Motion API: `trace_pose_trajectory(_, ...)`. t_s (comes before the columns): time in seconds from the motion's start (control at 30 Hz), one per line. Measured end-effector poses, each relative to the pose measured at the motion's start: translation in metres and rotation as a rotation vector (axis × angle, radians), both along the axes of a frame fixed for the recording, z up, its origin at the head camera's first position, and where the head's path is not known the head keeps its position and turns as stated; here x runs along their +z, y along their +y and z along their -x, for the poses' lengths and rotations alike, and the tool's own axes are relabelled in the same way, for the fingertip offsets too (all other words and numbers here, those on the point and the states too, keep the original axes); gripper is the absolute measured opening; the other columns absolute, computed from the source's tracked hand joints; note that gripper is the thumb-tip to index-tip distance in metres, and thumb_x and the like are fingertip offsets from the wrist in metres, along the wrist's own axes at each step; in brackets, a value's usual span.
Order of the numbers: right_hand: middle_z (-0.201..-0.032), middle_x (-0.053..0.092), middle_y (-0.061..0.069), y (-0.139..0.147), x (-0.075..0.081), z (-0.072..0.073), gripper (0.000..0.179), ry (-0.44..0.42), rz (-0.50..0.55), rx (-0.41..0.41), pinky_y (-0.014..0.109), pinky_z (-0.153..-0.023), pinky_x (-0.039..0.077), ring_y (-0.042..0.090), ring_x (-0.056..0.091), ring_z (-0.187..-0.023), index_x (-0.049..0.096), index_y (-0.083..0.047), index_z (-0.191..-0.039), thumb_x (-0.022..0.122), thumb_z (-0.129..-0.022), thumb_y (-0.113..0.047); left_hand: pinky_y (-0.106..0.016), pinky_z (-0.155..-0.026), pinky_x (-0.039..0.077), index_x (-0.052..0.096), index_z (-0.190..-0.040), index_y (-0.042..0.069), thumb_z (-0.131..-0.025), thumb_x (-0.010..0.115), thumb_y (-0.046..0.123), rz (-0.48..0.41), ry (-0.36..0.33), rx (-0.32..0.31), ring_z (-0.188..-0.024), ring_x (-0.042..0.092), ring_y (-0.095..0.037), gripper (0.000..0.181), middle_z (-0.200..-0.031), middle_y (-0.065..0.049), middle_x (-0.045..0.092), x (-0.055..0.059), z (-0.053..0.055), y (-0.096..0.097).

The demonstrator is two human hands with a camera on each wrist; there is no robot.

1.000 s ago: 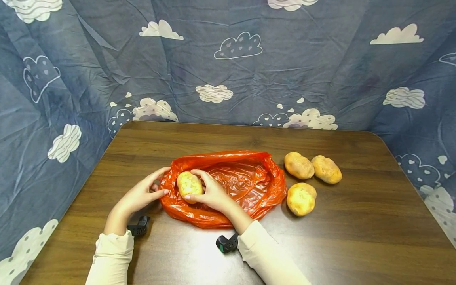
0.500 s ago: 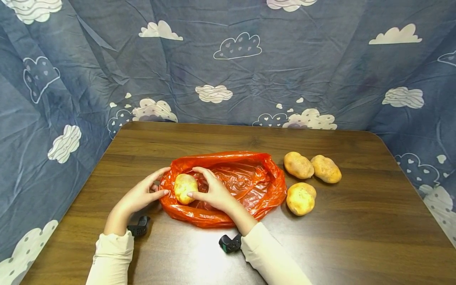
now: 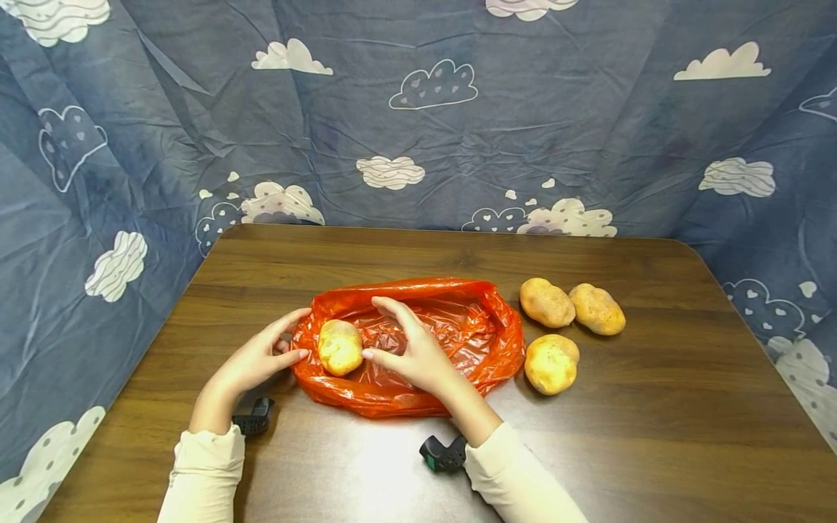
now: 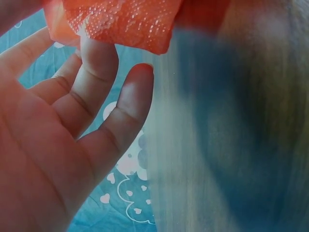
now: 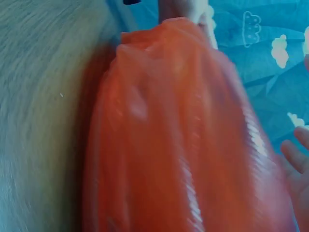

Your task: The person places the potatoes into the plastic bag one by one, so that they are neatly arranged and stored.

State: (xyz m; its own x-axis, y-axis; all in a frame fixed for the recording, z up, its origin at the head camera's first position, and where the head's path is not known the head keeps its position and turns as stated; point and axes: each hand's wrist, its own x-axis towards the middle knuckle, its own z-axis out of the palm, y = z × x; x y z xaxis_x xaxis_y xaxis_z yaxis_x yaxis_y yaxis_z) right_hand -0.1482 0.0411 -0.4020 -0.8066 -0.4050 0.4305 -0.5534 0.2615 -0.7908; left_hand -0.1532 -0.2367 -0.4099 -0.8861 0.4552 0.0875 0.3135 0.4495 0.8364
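Thumb and fingers of the left hand [image 3: 261, 354] curve about the left end of a crumpled, glossy red plastic bag [image 3: 366, 402], seeming to hold its rim lightly; if that grip slackens, the thin film could sag inward and narrow the mouth. Near that wrist sits a small black plastic wrist device [image 3: 253, 417], which might knock the wooden table [image 3: 686, 363] if the arm dips. Inside the bag, close to its left wall, lies an oval yellow-brown potato [image 3: 340, 347]; being rounded, it could roll and drag the soft film along. Next comes the right hand [image 3: 418, 356], its thumb and fingers spread wide over the bag, holding nothing. Its thumb tip is just beside the potato; whether they touch I cannot tell. A stray brush could nudge the potato or snag the rim. Just right of the bag rests a squat, rounded yellow potato [image 3: 552, 364], with two knobbly, elongated tan potatoes [image 3: 547, 302] [image 3: 598, 309] behind it; a bulging bag wall or sweeping forearm could set these rolling.
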Motion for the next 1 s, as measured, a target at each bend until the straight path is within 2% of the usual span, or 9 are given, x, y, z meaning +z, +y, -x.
trace_pose_trajectory(0.27,-0.131,0.042,0.009,0.027,0.014,-0.006,0.07,0.07,0.067,-0.011,0.032,-0.099,0.029,0.02,0.04,-0.12,0.038,-0.006,-0.132,0.075,-0.073,-0.01,-0.026,-0.061,0.044,0.032,-0.137,0.004,-0.084,0.063,0.007,0.021,0.012,0.008,-0.067,0.053,-0.015,0.061,-0.112,-0.017,0.049,-0.001,0.0,0.0)
trace_pose_trajectory(0.5,-0.123,0.044,0.023,0.049,0.046,-0.024,0.066,0.13,0.051,-0.081,0.036,-0.098,0.031,0.033,0.042,-0.115,0.039,0.01,-0.124,0.074,-0.068,0.005,-0.026,-0.06,0.044,0.033,-0.137,0.005,-0.084,0.063,0.008,0.032,0.014,0.017,-0.067,0.053,-0.016,0.061,-0.11,-0.017,0.049,-0.001,0.0,-0.001)
trace_pose_trajectory(0.67,-0.122,0.045,0.022,0.065,0.048,-0.026,0.067,0.16,0.022,-0.128,0.035,-0.097,0.031,0.034,0.043,-0.113,0.039,0.011,-0.123,0.075,-0.066,0.006,-0.025,-0.06,0.044,0.033,-0.137,0.005,-0.084,0.063,0.008,0.035,0.008,0.02,-0.065,0.052,-0.015,0.062,-0.114,-0.017,0.048,0.0,0.0,-0.001)
trace_pose_trajectory(0.87,-0.121,0.045,0.024,0.085,0.041,-0.024,0.07,0.202,-0.011,-0.168,0.028,-0.098,0.029,0.038,0.043,-0.111,0.039,0.011,-0.123,0.076,-0.064,0.008,-0.026,-0.061,0.044,0.031,-0.137,0.003,-0.083,0.063,0.007,0.025,-0.004,0.011,-0.067,0.052,-0.015,0.063,-0.114,-0.019,0.048,0.001,0.0,-0.001)
trace_pose_trajectory(1.0,-0.122,0.044,0.023,0.098,0.038,-0.025,0.072,0.201,-0.031,-0.187,0.024,-0.098,0.028,0.038,0.043,-0.111,0.039,0.01,-0.124,0.077,-0.063,0.007,-0.025,-0.059,0.044,0.03,-0.137,0.002,-0.083,0.063,0.006,0.018,-0.011,0.012,-0.066,0.052,-0.015,0.064,-0.114,-0.019,0.048,0.0,0.0,-0.001)
